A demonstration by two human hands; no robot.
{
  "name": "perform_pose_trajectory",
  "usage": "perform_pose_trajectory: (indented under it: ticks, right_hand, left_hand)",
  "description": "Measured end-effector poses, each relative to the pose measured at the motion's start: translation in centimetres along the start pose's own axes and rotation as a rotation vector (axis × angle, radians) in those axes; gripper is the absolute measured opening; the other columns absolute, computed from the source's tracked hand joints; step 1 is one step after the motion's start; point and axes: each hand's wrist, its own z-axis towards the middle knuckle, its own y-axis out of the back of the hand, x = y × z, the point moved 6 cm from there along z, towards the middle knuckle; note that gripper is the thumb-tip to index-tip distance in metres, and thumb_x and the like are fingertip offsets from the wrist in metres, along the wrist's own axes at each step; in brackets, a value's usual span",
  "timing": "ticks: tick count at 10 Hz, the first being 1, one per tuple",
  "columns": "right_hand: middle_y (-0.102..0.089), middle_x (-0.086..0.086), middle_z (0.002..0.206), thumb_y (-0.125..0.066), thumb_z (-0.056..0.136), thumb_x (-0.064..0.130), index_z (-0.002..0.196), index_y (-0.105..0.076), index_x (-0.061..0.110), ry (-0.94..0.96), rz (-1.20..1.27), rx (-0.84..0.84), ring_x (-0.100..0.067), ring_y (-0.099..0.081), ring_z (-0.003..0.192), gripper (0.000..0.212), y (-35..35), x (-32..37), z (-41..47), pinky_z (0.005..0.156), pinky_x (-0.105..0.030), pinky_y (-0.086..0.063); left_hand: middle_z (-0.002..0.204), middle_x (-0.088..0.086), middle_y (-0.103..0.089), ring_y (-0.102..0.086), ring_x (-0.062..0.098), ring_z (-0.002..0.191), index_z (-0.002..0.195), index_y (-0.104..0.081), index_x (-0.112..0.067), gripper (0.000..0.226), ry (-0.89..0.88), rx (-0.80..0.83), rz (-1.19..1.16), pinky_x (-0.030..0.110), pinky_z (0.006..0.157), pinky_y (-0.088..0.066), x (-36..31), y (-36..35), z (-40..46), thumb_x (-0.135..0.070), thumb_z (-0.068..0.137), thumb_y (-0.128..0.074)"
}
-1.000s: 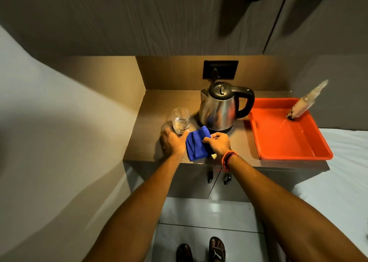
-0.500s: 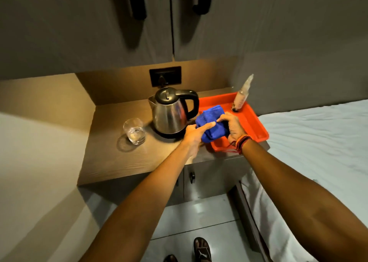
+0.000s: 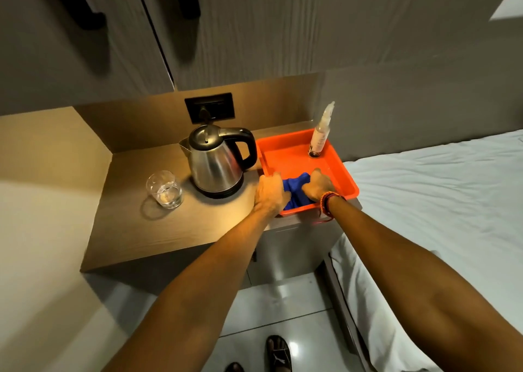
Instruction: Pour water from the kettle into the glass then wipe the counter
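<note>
Crumpled blue cloth [image 3: 295, 192] sits in the orange plastic tray's [image 3: 285, 156] near corner. Left hand [image 3: 271, 194] and right hand [image 3: 318, 185] both closed on it, either side.

The cloth [image 3: 295, 193] is solid blue. The tray [image 3: 291, 151] is orange throughout. The kettle [image 3: 215, 165] has a brushed silver body with a black handle, lid and base. The glass [image 3: 164, 189] is clear and colourless. The counter [image 3: 158, 224] shows a light brown wood grain. The spray bottle [image 3: 321, 134] is translucent white. The wristband [image 3: 328, 202] is orange and red. The bedsheet [image 3: 438, 196] is plain white.
</note>
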Motion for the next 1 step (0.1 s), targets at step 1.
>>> perform_pose_trajectory:
  ticks: [1]
  right_hand:
    - [-0.063, -0.023, 0.118, -0.056, 0.085, 0.015, 0.118, -0.052, 0.005, 0.14, -0.098, -0.138, -0.043, -0.061, 0.11, 0.034, 1.85, 1.53, -0.66, 0.089, -0.049, -0.055]
  left_hand:
    - [0.125, 0.012, -0.066, -0.054, 0.033, 0.124, 0.135, -0.053, -0.008, 0.051, -0.105, -0.087, 0.001, 0.044, 0.095, -0.055, -0.42, 1.86, -0.23, -0.02, 0.088, -0.068]
